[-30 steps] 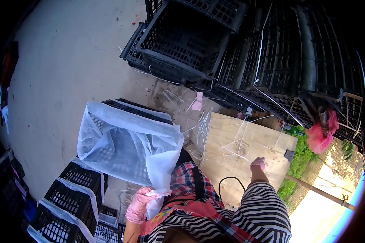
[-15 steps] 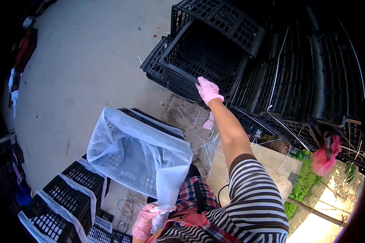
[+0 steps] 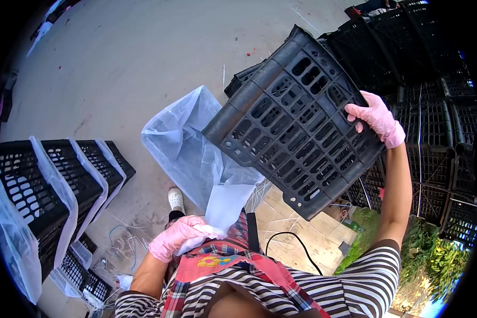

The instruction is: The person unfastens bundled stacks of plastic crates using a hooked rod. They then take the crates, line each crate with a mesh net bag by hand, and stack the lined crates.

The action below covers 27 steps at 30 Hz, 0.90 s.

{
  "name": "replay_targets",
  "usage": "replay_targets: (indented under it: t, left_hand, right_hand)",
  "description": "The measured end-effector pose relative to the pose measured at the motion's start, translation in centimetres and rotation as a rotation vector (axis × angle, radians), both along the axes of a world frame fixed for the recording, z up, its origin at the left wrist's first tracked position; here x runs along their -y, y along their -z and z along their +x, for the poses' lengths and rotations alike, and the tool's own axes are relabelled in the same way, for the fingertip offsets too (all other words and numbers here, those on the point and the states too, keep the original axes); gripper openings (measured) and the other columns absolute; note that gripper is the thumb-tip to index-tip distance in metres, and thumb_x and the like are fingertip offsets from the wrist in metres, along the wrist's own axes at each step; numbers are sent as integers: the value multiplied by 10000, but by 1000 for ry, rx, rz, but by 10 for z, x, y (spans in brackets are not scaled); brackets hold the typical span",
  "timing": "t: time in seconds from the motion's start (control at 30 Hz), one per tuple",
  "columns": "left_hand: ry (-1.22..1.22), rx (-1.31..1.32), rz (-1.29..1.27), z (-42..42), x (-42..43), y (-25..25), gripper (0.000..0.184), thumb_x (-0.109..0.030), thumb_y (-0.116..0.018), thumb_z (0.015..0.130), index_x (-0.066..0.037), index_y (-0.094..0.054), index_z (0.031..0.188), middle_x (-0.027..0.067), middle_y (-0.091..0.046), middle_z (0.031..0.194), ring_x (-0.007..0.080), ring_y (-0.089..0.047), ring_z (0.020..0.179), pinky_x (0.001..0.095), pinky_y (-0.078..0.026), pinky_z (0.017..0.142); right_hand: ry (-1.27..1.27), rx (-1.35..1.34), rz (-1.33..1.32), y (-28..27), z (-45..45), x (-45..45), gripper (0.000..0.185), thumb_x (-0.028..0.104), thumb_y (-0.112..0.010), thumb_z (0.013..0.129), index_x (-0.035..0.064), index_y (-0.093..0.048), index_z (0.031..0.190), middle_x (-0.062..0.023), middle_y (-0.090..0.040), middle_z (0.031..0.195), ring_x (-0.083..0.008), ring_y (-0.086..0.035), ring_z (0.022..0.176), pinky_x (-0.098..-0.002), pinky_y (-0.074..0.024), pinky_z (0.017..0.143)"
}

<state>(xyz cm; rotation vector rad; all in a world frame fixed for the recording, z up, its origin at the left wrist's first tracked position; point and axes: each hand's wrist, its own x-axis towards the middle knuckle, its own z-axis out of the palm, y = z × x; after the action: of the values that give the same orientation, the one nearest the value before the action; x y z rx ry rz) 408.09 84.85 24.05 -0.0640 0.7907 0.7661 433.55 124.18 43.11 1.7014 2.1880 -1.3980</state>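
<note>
My left hand, in a pink glove, is closed on the gathered edge of a translucent white plastic liner low in front of my body. The liner spreads open away from me, its far corner raised. My right hand, also gloved in pink, grips the edge of a black plastic crate, thumb on the slotted side. The crate is tilted in the air, and its lower left corner overlaps the liner in view. Whether they touch, I cannot tell.
Black crates with white liners over their rims stand at the left. More black crates are stacked at the right. Loose white straps lie on the concrete floor, and a pale board is by my feet.
My right hand has taken hold of a black crate and lifted it up beside the liner. My left hand still holds the liner. The view has turned, bringing the lined crates higher at left.
</note>
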Motion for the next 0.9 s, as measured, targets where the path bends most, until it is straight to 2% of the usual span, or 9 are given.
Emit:
replay_targets:
  t: [0.1, 0.23, 0.33, 0.43, 0.47, 0.67, 0.8, 0.83, 0.9]
  left_hand:
    - [-73, 2, 268, -48, 69, -7, 85, -34, -683, 723, 7, -630, 775, 78, -628, 709, 156, -604, 598, 295, -470, 526]
    - [-370, -86, 555, -138, 179, -44, 207, -183, -684, 666, -20, -613, 772, 121, -646, 776, 201, -628, 702, 290, -477, 649]
    - [-661, -407, 529, -175, 239, -77, 222, -195, -656, 699, -19, -603, 824, 117, -638, 819, 203, -620, 740, 295, -472, 681]
    - [-929, -810, 478, -181, 276, -106, 240, -207, -628, 732, -18, -592, 875, 112, -630, 862, 205, -613, 779, 300, -467, 714]
    - [-1003, -938, 451, -176, 288, -117, 247, -211, -619, 743, -18, -589, 893, 111, -628, 876, 205, -610, 792, 301, -466, 725]
    - [-1310, -1511, 295, -121, 328, -184, 289, -235, -563, 808, -15, -568, 997, 101, -612, 962, 209, -595, 869, 312, -456, 791]
    - [-1397, -1701, 304, -86, 327, -216, 320, -250, -525, 852, -13, -553, 1066, 95, -602, 1020, 211, -584, 921, 318, -449, 834]
    - [-1407, -1726, 324, -79, 320, -222, 328, -254, -516, 863, -13, -550, 1083, 94, -599, 1034, 212, -582, 933, 320, -447, 845]
    - [-1406, -1756, 374, -69, 304, -230, 345, -262, -497, 885, -12, -543, 1118, 90, -594, 1063, 213, -577, 959, 323, -444, 867]
  right_hand:
    - [-140, 104, 52, -48, -62, 50, 238, 169, -689, 816, -19, -599, 930, -42, -601, 709, -61, -506, 453, -190, -399, 400]
    - [-310, 180, 191, -63, -107, 83, 585, 226, -711, 808, -52, -483, 1269, -51, -613, 732, -84, -538, 518, -217, -428, 473]
    - [-432, 89, 284, -73, -107, 115, 507, 232, -718, 797, -27, -548, 1198, -34, -611, 734, -77, -543, 547, -228, -441, 500]
    - [-790, -22, 597, -67, -80, 153, 220, 171, -696, 788, 67, -621, 967, -79, -617, 747, -223, -587, 645, -297, -467, 599]
    - [-735, 28, 496, -63, -65, 167, 202, 154, -693, 783, 72, -608, 947, -109, -603, 763, -289, -584, 707, -323, -470, 634]
    - [-1047, -68, 642, 80, 39, 207, 255, 71, -701, 654, 134, -601, 880, -69, -600, 779, -288, -600, 698, -367, -487, 632]
    - [-939, 257, 154, 208, 64, 252, 184, 142, -595, 757, 153, -623, 939, -57, -587, 1000, -245, -603, 828, -385, -474, 746]
    - [-1366, 327, 451, 216, 71, 253, 228, 138, -592, 757, 159, -618, 983, -67, -576, 1023, -239, -606, 896, -408, -463, 804]
    - [-1246, 279, 670, 216, 78, 255, 353, 130, -613, 744, 191, -568, 1089, -56, -566, 1091, -243, -562, 1007, -415, -438, 865]
